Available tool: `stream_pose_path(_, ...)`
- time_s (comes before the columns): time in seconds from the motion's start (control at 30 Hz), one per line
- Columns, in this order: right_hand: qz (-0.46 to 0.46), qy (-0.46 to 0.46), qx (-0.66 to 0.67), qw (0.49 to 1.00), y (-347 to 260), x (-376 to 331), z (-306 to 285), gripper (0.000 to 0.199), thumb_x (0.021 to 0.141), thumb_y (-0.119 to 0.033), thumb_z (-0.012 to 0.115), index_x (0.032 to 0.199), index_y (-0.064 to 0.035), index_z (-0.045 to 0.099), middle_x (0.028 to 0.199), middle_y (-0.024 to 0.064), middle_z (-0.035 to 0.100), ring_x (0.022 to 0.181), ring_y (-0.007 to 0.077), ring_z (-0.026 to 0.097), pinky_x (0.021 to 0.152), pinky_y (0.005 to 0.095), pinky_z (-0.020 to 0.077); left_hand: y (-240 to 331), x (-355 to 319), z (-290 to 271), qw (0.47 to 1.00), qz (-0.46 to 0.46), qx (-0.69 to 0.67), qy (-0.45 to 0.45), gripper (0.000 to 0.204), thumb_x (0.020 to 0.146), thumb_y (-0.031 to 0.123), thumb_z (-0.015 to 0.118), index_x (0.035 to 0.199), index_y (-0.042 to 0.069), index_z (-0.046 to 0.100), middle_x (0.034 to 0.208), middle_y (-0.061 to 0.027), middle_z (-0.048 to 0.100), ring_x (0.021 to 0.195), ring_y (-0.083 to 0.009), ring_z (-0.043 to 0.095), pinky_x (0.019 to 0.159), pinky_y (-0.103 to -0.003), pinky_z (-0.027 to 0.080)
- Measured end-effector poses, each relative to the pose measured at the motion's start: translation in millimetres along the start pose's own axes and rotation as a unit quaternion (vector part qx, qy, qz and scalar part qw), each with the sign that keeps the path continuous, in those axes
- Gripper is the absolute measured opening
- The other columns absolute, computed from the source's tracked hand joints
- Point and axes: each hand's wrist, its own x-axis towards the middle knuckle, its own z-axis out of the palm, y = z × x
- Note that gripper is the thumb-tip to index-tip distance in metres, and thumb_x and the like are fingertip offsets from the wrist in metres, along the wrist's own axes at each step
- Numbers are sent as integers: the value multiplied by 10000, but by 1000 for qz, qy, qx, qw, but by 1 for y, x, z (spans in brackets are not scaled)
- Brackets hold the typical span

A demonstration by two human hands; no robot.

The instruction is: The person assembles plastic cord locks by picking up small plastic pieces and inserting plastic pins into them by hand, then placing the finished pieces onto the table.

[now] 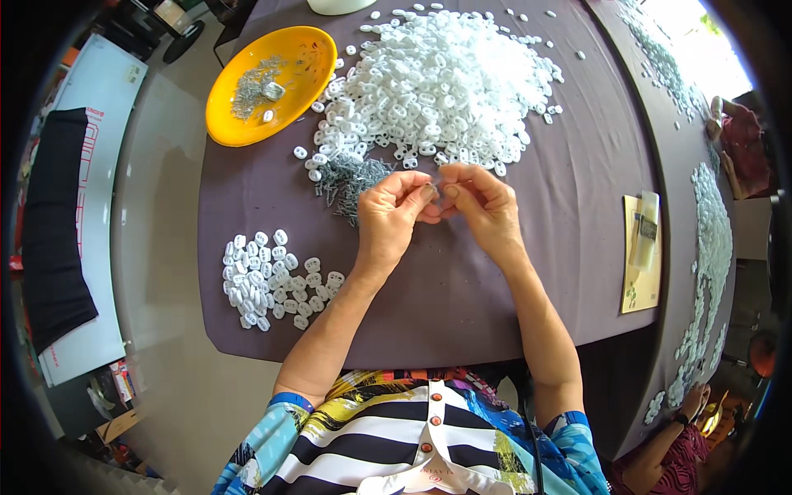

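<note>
My left hand and my right hand meet fingertip to fingertip above the purple table. Between them they pinch a small piece that the fingers mostly hide. Just beyond the hands lies a big heap of small white plastic clips. A scatter of small metal nails lies next to my left hand. At the near left sits a smaller group of white clips.
An orange bowl at the far left holds metal nails and a few white clips. A yellow card with a packet lies at the right. A neighbouring table carries more white clips, with other people's hands at it.
</note>
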Motion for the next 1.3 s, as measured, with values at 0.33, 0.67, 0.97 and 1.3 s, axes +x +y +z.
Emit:
stream_pose_path(0.33, -213, 37, -432, 876, -2, 62, 6, 169, 754, -10, 591, 921, -34, 607, 858, 122, 583, 756, 290, 588, 638, 347, 467, 11, 9, -11, 992, -55, -110, 30, 92, 823, 64, 574, 883, -6, 582, 743, -85, 611, 543, -123, 585, 473, -251, 519)
stream_pose_path(0.67, -143, -6, -535, 833, 0, 76, 17, 188, 749, -29, 586, 936, -47, 590, 877, 132, 548, 806, 311, 570, 678, 375, 463, 13, 10, -16, 990, -60, -122, 42, 90, 819, 80, 584, 870, 7, 590, 729, -73, 614, 527, -107, 576, 446, -218, 484)
stream_pose_path(0.97, -230, 27, -455, 860, 0, 65, 7, 120, 749, -67, 632, 864, -44, 610, 788, 96, 582, 668, 236, 594, 575, 324, 480, 10, 11, -15, 991, -60, -112, 29, 115, 805, 79, 607, 887, -2, 593, 755, -95, 624, 554, -124, 592, 480, -246, 520)
stream_pose_path(1.3, 70, 42, 107, 991, 4, -1, -1, 184, 856, -50, 536, 1017, 16, 593, 775, 38, 604, 674, 90, 591, 590, 225, 517, 8, -2, 1, 995, -65, -71, -8, 107, 802, 70, 604, 841, -29, 595, 665, -56, 587, 520, -99, 567, 436, -238, 504)
